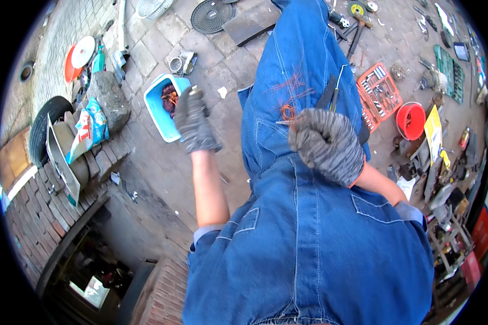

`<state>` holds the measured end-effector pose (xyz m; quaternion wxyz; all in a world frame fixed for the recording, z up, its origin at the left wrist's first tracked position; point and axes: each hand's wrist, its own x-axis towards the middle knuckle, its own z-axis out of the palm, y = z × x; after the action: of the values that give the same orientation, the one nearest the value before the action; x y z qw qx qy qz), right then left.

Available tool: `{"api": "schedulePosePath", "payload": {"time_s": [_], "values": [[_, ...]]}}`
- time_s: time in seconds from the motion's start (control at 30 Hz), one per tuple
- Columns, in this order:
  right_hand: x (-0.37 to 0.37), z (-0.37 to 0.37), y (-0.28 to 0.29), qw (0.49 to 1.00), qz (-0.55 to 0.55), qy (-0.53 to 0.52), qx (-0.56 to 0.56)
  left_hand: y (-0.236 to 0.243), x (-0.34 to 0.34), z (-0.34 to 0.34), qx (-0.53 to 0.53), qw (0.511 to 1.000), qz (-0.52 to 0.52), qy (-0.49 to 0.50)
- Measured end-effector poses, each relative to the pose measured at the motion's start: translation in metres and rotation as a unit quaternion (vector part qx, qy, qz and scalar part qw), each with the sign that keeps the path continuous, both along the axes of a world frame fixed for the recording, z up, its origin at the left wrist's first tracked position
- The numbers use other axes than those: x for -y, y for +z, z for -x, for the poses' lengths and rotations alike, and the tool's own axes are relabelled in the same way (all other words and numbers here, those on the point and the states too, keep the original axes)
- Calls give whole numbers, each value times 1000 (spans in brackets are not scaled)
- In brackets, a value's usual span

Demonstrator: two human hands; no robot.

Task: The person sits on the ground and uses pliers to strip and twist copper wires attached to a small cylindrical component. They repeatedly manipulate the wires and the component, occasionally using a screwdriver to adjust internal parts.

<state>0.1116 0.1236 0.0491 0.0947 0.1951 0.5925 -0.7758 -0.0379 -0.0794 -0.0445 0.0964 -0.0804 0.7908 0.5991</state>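
Left grip (196,122) at the blue basin's (154,108) right rim; can't tell if it's grasping anything. Right grip (328,146), well right of basin, fingers curled; can't tell if it's grasping. Copper wire (288,112) lies right of basin, over the lap (271,138), at the right grip's fingertips, that hand nearer; coil small, strands splay outward, no clear long axis. Counts: one basin, one reddish tangle (169,100) inside, one wire coil; right of basin, one red bucket (412,122).
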Motion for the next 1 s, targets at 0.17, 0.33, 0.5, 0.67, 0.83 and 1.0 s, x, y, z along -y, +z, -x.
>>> {"api": "schedulePosePath", "payload": {"time_s": [0.17, 0.33, 0.5, 0.67, 0.83, 1.0], "values": [[-7, 6, -22, 989, 118, 7, 90, 26, 16, 3, 169, 934, -310, -56], [-7, 13, -25, 984, 135, 26, 115, 38, 11, -23, 130, 931, -280, -197], [-14, 13, -23, 977, 119, 96, 151, 82, -26, -37, -214, 865, 68, -448], [-21, 13, -18, 977, 121, 129, 122, 74, -38, -35, -288, 827, 128, -466], [-10, 11, -13, 990, -45, 116, 68, 77, -32, -36, -239, 844, 126, -463], [1, 18, -7, 970, -184, 157, -11, 98, -17, -32, -200, 838, 187, -473]]}}
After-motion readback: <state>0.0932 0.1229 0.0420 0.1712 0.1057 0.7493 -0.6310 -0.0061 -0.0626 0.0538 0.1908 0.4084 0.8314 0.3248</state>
